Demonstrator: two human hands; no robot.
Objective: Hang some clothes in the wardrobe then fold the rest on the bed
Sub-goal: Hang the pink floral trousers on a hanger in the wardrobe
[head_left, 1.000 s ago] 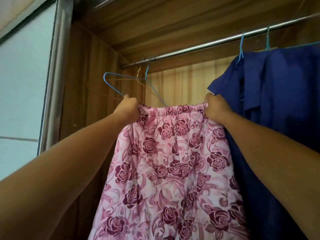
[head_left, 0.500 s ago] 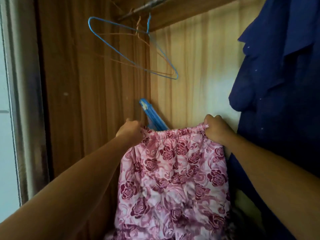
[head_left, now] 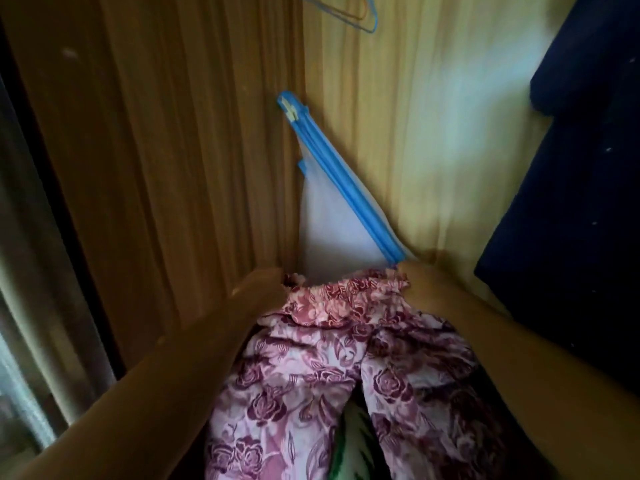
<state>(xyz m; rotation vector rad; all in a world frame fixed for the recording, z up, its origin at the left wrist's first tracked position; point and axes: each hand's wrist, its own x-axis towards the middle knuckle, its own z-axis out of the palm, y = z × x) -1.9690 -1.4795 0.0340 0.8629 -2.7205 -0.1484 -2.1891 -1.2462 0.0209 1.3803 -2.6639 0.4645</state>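
- Home, wardrobe interior: wood-grain panels [head_left: 173, 168] are seen meeting in a corner behind a clear storage bag [head_left: 325, 230] with a blue zip strip.
- Above the bag, wire hangers [head_left: 370, 28] are seen at the top edge.
- Right of the bag, a dark navy garment [head_left: 571, 202] is seen.
- Just below the bag, floral pink clothing [head_left: 304, 386] is seen.
- Far left of the bag, a door frame [head_left: 20, 271] is seen.

Translucent bag [head_left: 325, 223], blue zip strip
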